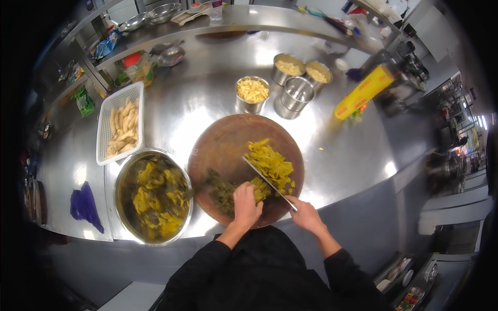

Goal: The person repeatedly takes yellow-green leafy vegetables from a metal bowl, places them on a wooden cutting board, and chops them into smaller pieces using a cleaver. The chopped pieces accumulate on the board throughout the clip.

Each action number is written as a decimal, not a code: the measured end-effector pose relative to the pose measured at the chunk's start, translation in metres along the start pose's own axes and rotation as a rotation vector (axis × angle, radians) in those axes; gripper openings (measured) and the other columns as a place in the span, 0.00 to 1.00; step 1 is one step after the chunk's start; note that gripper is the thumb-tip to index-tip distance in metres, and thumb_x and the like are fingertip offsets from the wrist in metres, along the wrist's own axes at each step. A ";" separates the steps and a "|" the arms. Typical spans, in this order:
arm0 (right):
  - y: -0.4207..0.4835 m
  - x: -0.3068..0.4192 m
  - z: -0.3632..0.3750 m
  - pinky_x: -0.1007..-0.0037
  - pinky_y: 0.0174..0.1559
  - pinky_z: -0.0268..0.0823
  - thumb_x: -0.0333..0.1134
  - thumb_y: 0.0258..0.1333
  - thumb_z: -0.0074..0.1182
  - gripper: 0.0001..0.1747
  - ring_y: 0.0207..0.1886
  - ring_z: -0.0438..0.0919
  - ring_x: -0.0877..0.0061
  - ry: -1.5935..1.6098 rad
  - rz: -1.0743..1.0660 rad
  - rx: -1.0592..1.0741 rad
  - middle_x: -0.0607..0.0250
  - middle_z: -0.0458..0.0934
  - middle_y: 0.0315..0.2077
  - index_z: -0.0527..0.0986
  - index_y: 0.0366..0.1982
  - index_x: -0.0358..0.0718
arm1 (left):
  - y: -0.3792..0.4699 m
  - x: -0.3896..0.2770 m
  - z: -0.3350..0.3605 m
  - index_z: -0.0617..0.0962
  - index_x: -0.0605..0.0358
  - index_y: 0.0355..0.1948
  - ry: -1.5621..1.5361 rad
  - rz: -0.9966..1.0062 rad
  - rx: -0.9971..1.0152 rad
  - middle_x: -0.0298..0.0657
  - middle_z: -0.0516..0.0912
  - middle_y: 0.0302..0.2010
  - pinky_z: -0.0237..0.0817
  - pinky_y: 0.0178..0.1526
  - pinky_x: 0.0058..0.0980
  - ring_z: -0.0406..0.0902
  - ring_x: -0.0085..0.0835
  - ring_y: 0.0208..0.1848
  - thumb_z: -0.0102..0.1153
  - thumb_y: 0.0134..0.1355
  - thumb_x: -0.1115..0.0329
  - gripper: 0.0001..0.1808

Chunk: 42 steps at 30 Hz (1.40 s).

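On a round brown chopping board (218,144), my left hand (247,205) presses down on a bunch of yellow-green pickled leafy greens (261,188). My right hand (307,214) grips the handle of a kitchen knife (268,182), its blade seen nearly edge-on beside my left fingers. Right of the blade lies a heap of cut pickled greens (272,160). Darker leafy ends (221,194) spread left of my left hand, partly hidden by it. A large steel bowl (118,202) with more whole greens in dark liquid (155,194) stands left of the board.
A white plastic basket (102,116) of ginger-like roots (125,124) stands behind the bowl. Beyond the board are steel cups, one with chopped pale yellow pieces (253,90) and one empty cup (298,93). A yellow cling-film box (363,92) lies right; a purple cloth (86,208) lies left.
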State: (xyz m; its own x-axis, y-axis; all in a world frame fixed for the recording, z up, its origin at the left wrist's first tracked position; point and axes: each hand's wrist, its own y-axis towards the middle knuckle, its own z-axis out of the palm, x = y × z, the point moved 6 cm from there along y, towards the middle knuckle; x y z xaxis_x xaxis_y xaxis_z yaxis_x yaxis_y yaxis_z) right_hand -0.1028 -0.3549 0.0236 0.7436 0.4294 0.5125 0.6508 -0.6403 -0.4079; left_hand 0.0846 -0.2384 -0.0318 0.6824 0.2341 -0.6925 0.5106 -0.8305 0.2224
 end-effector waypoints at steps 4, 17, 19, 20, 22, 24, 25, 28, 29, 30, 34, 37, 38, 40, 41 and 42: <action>0.003 0.004 -0.019 0.47 0.54 0.77 0.35 0.68 0.64 0.29 0.51 0.86 0.41 0.106 0.065 0.034 0.38 0.88 0.45 0.77 0.70 0.47 | 0.009 -0.012 0.015 0.71 0.67 0.69 0.256 0.068 0.104 0.60 0.70 0.72 0.54 0.77 0.59 0.67 0.58 0.74 0.79 0.55 0.63 0.44; -0.098 0.051 0.014 0.41 0.42 0.77 0.36 0.70 0.63 0.35 0.38 0.86 0.39 -0.087 -0.105 -0.084 0.40 0.88 0.38 0.71 0.76 0.51 | -0.021 0.010 -0.033 0.84 0.62 0.55 0.106 0.143 0.031 0.55 0.80 0.57 0.65 0.65 0.53 0.75 0.57 0.62 0.75 0.51 0.66 0.28; -0.107 0.049 0.022 0.42 0.40 0.77 0.34 0.68 0.62 0.36 0.35 0.85 0.39 -0.079 -0.099 -0.076 0.43 0.88 0.37 0.70 0.77 0.49 | -0.023 0.010 -0.032 0.85 0.61 0.53 0.095 0.151 -0.008 0.52 0.81 0.56 0.66 0.63 0.51 0.75 0.57 0.60 0.74 0.50 0.67 0.26; -0.109 0.048 0.024 0.42 0.40 0.77 0.33 0.67 0.62 0.37 0.35 0.85 0.39 -0.083 -0.098 -0.088 0.43 0.88 0.37 0.70 0.77 0.48 | -0.024 0.010 -0.032 0.86 0.60 0.52 0.093 0.149 -0.023 0.51 0.82 0.55 0.66 0.62 0.51 0.75 0.57 0.59 0.74 0.50 0.67 0.25; -0.103 0.046 0.030 0.42 0.40 0.77 0.31 0.65 0.61 0.39 0.34 0.85 0.40 -0.119 -0.086 -0.071 0.43 0.88 0.36 0.69 0.78 0.46 | -0.025 0.011 -0.032 0.86 0.61 0.52 0.059 0.146 -0.061 0.51 0.83 0.54 0.66 0.62 0.51 0.76 0.57 0.58 0.74 0.50 0.68 0.25; -0.089 0.044 0.037 0.42 0.40 0.77 0.28 0.62 0.60 0.42 0.34 0.85 0.40 -0.202 -0.061 -0.022 0.43 0.87 0.35 0.67 0.78 0.44 | -0.026 0.013 -0.032 0.86 0.60 0.52 0.049 0.146 -0.091 0.51 0.83 0.52 0.66 0.62 0.51 0.76 0.57 0.57 0.73 0.49 0.69 0.26; -0.080 0.048 0.042 0.42 0.39 0.77 0.27 0.61 0.60 0.43 0.34 0.85 0.41 -0.188 -0.091 -0.027 0.43 0.87 0.35 0.66 0.79 0.44 | -0.026 0.014 -0.031 0.86 0.60 0.52 0.050 0.147 -0.097 0.51 0.84 0.52 0.65 0.62 0.51 0.77 0.57 0.57 0.73 0.49 0.70 0.26; -0.062 0.055 0.048 0.42 0.38 0.77 0.26 0.58 0.60 0.47 0.33 0.85 0.42 -0.205 -0.153 -0.045 0.42 0.87 0.34 0.64 0.80 0.43 | -0.028 0.016 -0.027 0.87 0.60 0.52 0.047 0.139 -0.124 0.51 0.84 0.51 0.66 0.63 0.51 0.77 0.57 0.56 0.72 0.47 0.70 0.26; -0.063 0.057 0.048 0.42 0.38 0.77 0.26 0.58 0.60 0.47 0.33 0.85 0.42 -0.210 -0.161 -0.037 0.42 0.87 0.34 0.63 0.81 0.42 | -0.029 0.017 -0.027 0.87 0.60 0.52 0.043 0.132 -0.137 0.51 0.85 0.51 0.66 0.63 0.51 0.77 0.57 0.56 0.72 0.47 0.71 0.26; -0.065 0.062 0.045 0.42 0.37 0.77 0.26 0.58 0.60 0.48 0.33 0.86 0.42 -0.199 -0.235 -0.090 0.42 0.87 0.34 0.62 0.81 0.42 | -0.030 0.017 -0.026 0.87 0.61 0.51 0.045 0.129 -0.133 0.51 0.84 0.51 0.66 0.63 0.51 0.77 0.56 0.56 0.72 0.46 0.71 0.26; -0.078 0.042 0.045 0.41 0.44 0.76 0.27 0.60 0.60 0.49 0.38 0.86 0.40 -0.231 0.075 0.128 0.40 0.88 0.36 0.61 0.83 0.46 | -0.032 0.019 -0.025 0.87 0.61 0.50 0.043 0.127 -0.167 0.51 0.84 0.51 0.66 0.63 0.52 0.78 0.55 0.56 0.71 0.46 0.71 0.26; -0.056 0.046 0.050 0.41 0.44 0.76 0.26 0.58 0.59 0.50 0.39 0.86 0.40 -0.308 0.048 0.114 0.40 0.88 0.36 0.60 0.83 0.46 | -0.031 0.019 -0.024 0.87 0.62 0.49 0.053 0.114 -0.149 0.51 0.84 0.51 0.67 0.63 0.51 0.78 0.55 0.56 0.71 0.46 0.71 0.25; -0.042 0.053 0.053 0.41 0.43 0.76 0.25 0.57 0.58 0.50 0.38 0.86 0.40 -0.243 -0.042 0.050 0.40 0.88 0.35 0.60 0.83 0.47 | -0.030 0.020 -0.022 0.87 0.62 0.49 0.052 0.095 -0.134 0.51 0.84 0.51 0.67 0.64 0.51 0.78 0.54 0.56 0.71 0.46 0.71 0.25; -0.032 0.061 0.055 0.41 0.42 0.76 0.24 0.56 0.58 0.51 0.37 0.86 0.40 -0.165 -0.156 -0.040 0.40 0.87 0.34 0.61 0.83 0.48 | -0.029 0.020 -0.022 0.86 0.63 0.49 0.051 0.090 -0.138 0.51 0.84 0.51 0.67 0.63 0.51 0.79 0.54 0.57 0.71 0.47 0.71 0.25; -0.032 0.055 0.058 0.41 0.41 0.76 0.23 0.56 0.58 0.51 0.37 0.86 0.40 -0.212 -0.073 0.014 0.40 0.87 0.33 0.61 0.83 0.47 | -0.028 0.021 -0.023 0.86 0.63 0.49 0.050 0.077 -0.138 0.51 0.84 0.51 0.67 0.63 0.51 0.79 0.53 0.57 0.71 0.47 0.71 0.24; -0.036 0.052 0.057 0.41 0.41 0.76 0.23 0.56 0.58 0.51 0.37 0.86 0.40 -0.233 -0.060 0.018 0.40 0.87 0.32 0.61 0.82 0.47 | -0.027 0.020 -0.023 0.86 0.63 0.49 0.049 0.089 -0.136 0.51 0.84 0.51 0.67 0.63 0.51 0.79 0.53 0.57 0.71 0.47 0.71 0.24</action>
State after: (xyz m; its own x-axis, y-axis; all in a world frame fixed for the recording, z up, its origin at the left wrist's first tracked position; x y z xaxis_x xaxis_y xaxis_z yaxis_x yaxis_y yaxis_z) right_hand -0.0787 -0.2733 0.0212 0.7176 0.6027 0.3489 0.6958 -0.5990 -0.3964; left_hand 0.0963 -0.2000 -0.0359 0.7514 0.1897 -0.6320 0.5105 -0.7740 0.3746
